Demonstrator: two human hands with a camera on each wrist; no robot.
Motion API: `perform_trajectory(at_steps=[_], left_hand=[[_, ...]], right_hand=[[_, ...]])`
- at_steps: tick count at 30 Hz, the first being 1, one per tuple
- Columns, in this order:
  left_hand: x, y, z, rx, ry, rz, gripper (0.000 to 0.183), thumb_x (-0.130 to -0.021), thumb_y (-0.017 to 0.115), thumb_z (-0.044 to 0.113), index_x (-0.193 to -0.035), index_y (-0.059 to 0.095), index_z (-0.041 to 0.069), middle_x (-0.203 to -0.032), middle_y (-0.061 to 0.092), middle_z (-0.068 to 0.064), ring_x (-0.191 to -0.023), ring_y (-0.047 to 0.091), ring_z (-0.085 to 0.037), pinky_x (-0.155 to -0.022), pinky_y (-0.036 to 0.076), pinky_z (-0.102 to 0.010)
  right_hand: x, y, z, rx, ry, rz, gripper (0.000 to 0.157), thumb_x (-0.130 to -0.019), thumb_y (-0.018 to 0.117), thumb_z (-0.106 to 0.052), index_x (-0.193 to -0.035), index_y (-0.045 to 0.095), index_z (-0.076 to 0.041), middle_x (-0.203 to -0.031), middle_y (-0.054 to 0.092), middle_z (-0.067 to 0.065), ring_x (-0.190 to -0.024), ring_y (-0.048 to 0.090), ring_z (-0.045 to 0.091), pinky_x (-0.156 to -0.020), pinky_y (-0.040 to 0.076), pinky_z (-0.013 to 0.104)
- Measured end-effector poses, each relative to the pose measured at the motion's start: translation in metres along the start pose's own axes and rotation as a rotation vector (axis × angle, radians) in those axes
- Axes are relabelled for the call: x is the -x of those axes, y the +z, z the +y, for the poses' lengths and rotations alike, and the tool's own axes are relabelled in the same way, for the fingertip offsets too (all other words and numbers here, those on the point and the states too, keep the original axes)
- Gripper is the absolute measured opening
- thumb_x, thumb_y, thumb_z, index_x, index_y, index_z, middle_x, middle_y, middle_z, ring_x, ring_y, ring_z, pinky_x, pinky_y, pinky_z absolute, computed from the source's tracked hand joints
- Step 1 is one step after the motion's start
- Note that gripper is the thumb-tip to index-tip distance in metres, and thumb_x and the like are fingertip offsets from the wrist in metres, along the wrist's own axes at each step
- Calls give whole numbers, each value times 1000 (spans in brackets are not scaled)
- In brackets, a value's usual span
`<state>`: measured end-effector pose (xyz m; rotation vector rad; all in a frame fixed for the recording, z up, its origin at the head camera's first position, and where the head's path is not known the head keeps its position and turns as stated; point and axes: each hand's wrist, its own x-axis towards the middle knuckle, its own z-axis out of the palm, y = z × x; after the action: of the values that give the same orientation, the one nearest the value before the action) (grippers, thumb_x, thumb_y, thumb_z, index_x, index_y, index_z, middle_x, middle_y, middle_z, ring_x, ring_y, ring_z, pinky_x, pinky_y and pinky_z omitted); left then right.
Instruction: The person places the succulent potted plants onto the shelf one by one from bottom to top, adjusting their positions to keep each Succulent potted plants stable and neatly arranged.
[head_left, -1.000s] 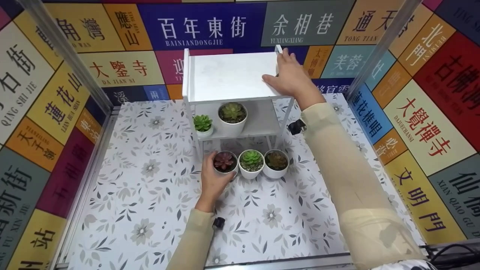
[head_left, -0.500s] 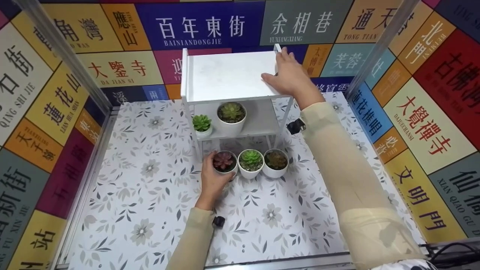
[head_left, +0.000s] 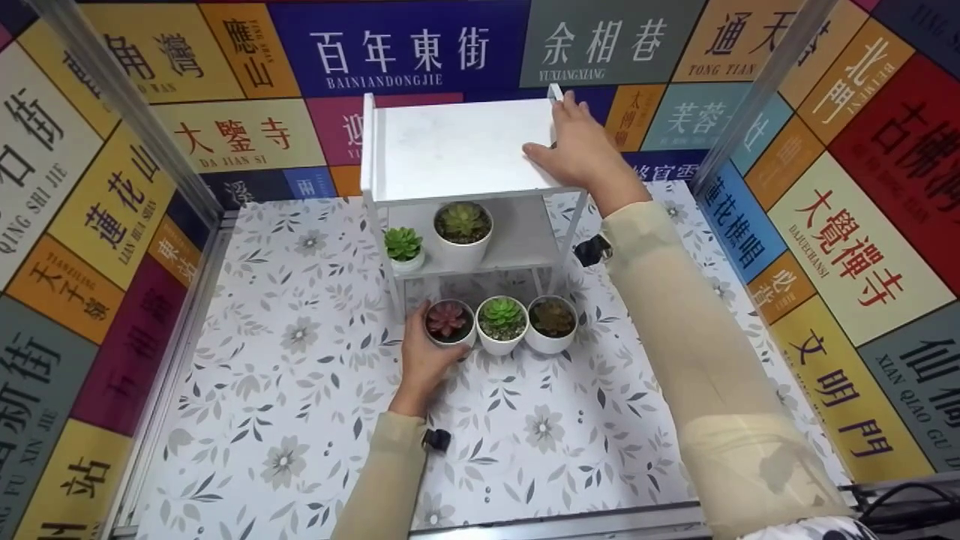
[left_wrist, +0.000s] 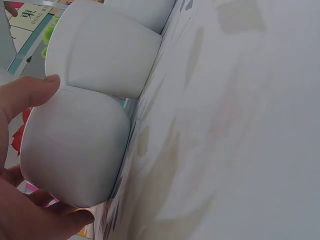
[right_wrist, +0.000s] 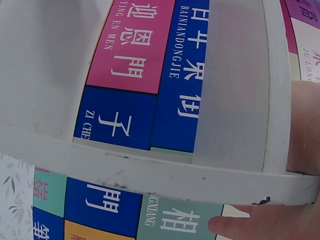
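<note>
My left hand [head_left: 426, 358] grips a small white pot holding a dark red succulent [head_left: 447, 319], thumb on the near side and fingers round the left. In the left wrist view this white pot [left_wrist: 75, 145] stands upright on the patterned surface, against its neighbour. To its right stand a pot with a bright green succulent [head_left: 501, 321] and one with a brownish succulent [head_left: 553, 321], all in a row. My right hand [head_left: 589, 154] holds the upper right side of a white shelf [head_left: 457, 146], thumb over the top board and fingers outside the side rail [right_wrist: 215, 185].
On the shelf's lower board sit a small green potted succulent [head_left: 403, 247] at the left and a larger potted succulent [head_left: 463, 229]. Sign-printed walls [head_left: 405, 49] enclose the back and sides. Flower-patterned sheeting [head_left: 300, 405] covers the work surface.
Both hands keep their holds and the pots stay in place. Only the head view has shifted very slightly.
</note>
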<state>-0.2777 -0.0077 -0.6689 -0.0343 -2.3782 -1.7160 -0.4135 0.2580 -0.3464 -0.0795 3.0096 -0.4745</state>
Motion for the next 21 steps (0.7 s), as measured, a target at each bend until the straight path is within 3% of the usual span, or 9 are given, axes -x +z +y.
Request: perform_trajectory(at_steps=[21], left_hand=[[-1, -1, -6, -25, -48, -60, 117, -60, 96, 13, -161, 38, -2, -161, 47, -27, -148, 48, -41, -125, 38, -49]], right_hand=[[-1, 3, 1, 1, 3, 3, 99, -103, 45, -66, -171, -2, -12, -178, -16, 8, -166, -9, 34, -135, 2, 55]])
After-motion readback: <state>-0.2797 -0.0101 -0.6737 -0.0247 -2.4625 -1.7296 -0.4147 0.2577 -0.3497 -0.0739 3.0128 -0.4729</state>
